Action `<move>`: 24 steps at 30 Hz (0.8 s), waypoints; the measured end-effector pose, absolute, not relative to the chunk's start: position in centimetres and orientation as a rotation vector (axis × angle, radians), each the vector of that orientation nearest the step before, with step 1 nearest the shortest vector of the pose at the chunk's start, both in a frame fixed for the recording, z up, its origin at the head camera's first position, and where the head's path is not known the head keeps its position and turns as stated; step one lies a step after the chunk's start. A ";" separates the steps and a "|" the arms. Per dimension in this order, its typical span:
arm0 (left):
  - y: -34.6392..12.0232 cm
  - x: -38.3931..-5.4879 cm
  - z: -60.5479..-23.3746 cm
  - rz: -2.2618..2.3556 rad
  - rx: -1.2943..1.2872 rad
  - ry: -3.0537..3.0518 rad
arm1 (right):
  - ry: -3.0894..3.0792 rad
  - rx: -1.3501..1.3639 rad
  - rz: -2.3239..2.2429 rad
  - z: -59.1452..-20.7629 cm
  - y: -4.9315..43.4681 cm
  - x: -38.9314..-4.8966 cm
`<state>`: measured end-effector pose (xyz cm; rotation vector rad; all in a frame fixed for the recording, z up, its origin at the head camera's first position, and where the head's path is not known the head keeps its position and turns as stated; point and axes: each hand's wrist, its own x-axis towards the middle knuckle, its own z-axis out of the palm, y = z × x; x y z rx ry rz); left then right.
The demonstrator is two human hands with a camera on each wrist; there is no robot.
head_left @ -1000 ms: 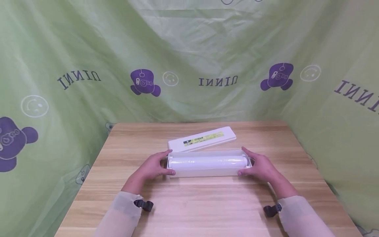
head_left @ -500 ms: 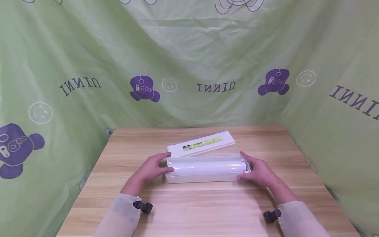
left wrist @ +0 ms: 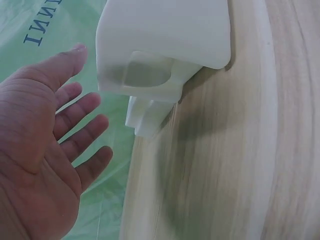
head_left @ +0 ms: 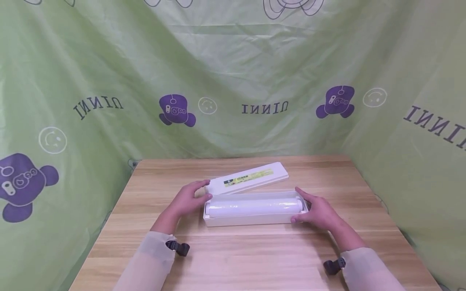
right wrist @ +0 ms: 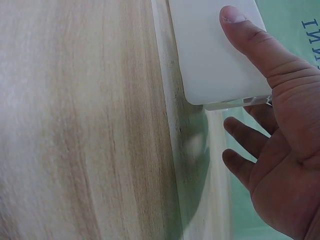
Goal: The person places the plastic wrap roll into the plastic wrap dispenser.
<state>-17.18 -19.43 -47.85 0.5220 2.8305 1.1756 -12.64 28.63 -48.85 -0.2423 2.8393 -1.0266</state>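
Note:
A long white cling film box (head_left: 240, 220) lies open on the table, a roll of clear film (head_left: 255, 206) inside it. Behind it rests its white lid (head_left: 214, 186), set at a slant, with a yellow-green label. My right hand (head_left: 320, 211) holds the box's right end, thumb on the front wall and fingers behind; the right wrist view shows that thumb (right wrist: 250, 40) against the white wall. By the left ends of box and lid is my left hand (head_left: 187, 198). Its fingers (left wrist: 82, 140) are spread and apart from the box's end wall (left wrist: 150, 75) in the left wrist view.
The wood-grain table (head_left: 240, 258) reaches back to a green curtain (head_left: 233, 137) printed with purple figures. More of the curtain hangs along both sides. Black wrist cameras stick out from both sleeves, low over the tabletop.
My left hand has let go of the box's left end and moved up and back toward the lid. The right hand keeps its place. The head view has tipped slightly upward.

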 end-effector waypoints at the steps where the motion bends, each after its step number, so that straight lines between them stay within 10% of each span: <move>1: -19.4 -17.3 -47.9 1.177 0.524 2.834 | 2.839 -0.241 -1.025 -48.9 28.6 -12.6; 24: -18.7 -20.1 -47.9 1.167 0.383 2.832 | 2.847 -0.263 -1.023 -48.8 28.6 -12.7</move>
